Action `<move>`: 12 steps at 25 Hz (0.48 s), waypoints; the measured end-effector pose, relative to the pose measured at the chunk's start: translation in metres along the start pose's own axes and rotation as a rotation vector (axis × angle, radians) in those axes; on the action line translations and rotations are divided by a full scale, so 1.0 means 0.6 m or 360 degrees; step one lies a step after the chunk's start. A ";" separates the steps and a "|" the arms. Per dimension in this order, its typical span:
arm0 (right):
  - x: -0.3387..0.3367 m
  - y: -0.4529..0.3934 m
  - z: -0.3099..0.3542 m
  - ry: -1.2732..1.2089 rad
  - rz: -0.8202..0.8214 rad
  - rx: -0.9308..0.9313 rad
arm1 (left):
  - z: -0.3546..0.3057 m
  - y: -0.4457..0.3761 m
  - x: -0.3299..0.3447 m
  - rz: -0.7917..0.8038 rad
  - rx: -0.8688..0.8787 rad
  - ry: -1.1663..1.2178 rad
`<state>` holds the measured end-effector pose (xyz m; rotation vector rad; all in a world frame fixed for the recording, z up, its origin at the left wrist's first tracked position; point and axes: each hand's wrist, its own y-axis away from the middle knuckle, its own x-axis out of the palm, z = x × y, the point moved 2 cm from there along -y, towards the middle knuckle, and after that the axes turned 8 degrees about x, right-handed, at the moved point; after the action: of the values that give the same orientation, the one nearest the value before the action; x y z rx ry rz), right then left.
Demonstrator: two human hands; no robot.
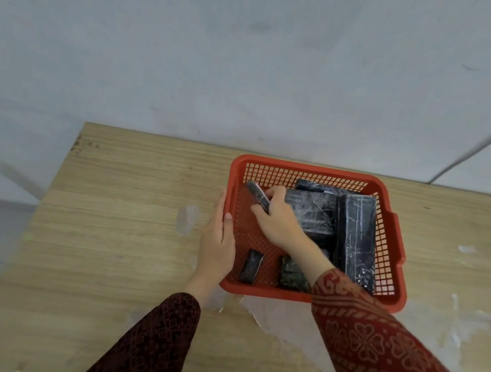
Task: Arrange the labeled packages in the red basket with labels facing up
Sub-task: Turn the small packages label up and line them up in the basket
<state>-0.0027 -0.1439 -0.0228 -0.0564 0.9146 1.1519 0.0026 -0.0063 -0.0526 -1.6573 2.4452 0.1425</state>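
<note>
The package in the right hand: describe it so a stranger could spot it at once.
Find the red basket on the wooden table. In its far left part, the right hand pinches a small thin dark package. Unlike the other packages, it is lifted and tilted, not lying flat.

You get soft, even, fairly dim light with only faint shadows. The black plastic-wrapped packages (355, 234) catch small streaks of glare. Wide-angle bending curves the pale wooden table (104, 228) edges, and the whole picture looks slightly soft.
</note>
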 end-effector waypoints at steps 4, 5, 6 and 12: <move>-0.032 -0.056 0.023 0.1067 0.0012 -0.0300 | -0.003 0.000 0.001 0.0005 0.0006 -0.0007; -0.038 -0.068 0.027 0.1211 0.0009 -0.0380 | -0.001 0.000 0.001 0.0010 0.0008 -0.0009; -0.042 -0.078 0.029 0.1286 -0.0010 -0.0446 | 0.001 0.000 0.001 0.0013 0.0013 -0.0018; -0.030 -0.106 0.035 0.1294 -0.0148 -0.0598 | 0.002 -0.003 0.000 -0.0019 0.0025 0.0013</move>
<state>0.0590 -0.1759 -0.0231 -0.9166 1.3657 1.2104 0.0042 -0.0069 -0.0538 -1.6693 2.4355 0.1146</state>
